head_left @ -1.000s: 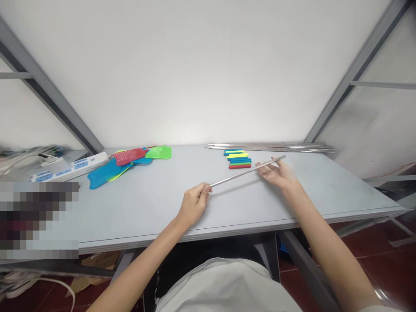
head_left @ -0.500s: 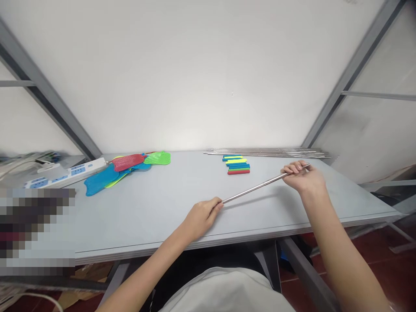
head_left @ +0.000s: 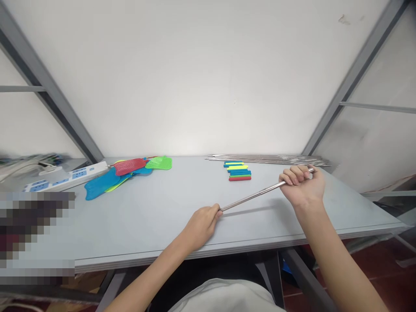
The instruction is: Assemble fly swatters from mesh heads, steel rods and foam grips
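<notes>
A thin metal telescopic rod [head_left: 253,196] slants up to the right above the table, held at both ends. My left hand [head_left: 203,223] pinches its lower left end close to the tabletop. Around the upper right end my right hand [head_left: 300,184] is closed, palm facing up and fingers curled over the rod. A stepped joint shows partway along the rod. Behind it lie short coloured plastic handles [head_left: 239,172] in blue, yellow, green and red. More thin metal rods [head_left: 260,159] lie in a bundle along the wall.
Mesh fly swatter heads [head_left: 130,166] in red, blue, yellow and green are piled at the left of the grey table [head_left: 146,229]. A white power strip [head_left: 81,173] lies beyond them. The white wall [head_left: 208,78] closes off the back. A blurred patch covers the lower left.
My right hand's fingers have curled further around the rod's end. My left hand keeps its pinch. The view has tilted slightly upward.
</notes>
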`<move>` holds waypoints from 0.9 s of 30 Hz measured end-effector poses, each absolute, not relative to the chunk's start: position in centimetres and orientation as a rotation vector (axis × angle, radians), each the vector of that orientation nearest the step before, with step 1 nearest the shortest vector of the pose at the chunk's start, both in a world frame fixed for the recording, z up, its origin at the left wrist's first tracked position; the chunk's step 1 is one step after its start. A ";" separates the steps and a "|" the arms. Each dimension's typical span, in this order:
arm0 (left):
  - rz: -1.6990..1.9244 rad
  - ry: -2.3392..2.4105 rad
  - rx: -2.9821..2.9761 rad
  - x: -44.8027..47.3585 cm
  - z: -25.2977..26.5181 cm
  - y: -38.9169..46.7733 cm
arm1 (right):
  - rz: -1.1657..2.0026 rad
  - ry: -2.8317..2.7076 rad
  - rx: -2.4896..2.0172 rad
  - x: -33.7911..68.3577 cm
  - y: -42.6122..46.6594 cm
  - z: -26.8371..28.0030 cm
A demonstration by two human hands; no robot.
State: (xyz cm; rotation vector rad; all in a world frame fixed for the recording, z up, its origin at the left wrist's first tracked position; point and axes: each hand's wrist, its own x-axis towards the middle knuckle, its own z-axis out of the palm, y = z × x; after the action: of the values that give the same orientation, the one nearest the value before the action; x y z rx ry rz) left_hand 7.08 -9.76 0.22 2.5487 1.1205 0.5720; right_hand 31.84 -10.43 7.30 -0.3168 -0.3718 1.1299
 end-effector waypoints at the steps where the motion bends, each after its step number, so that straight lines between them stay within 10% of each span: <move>1: 0.580 1.116 2.538 7.1 0.2 -9.8 | 1.132 -0.374 -0.312 31.9 -10.4 7.3; 27: 0.584 1.024 2.448 6.8 0.3 -10.4 | 0.920 -0.552 -0.296 27.7 -11.3 8.1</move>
State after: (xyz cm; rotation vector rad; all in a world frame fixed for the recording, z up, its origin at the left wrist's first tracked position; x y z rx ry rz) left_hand 6.77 -10.44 0.29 2.4477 1.0242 0.5844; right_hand 27.71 -11.35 8.13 -0.2957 -0.5521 0.9203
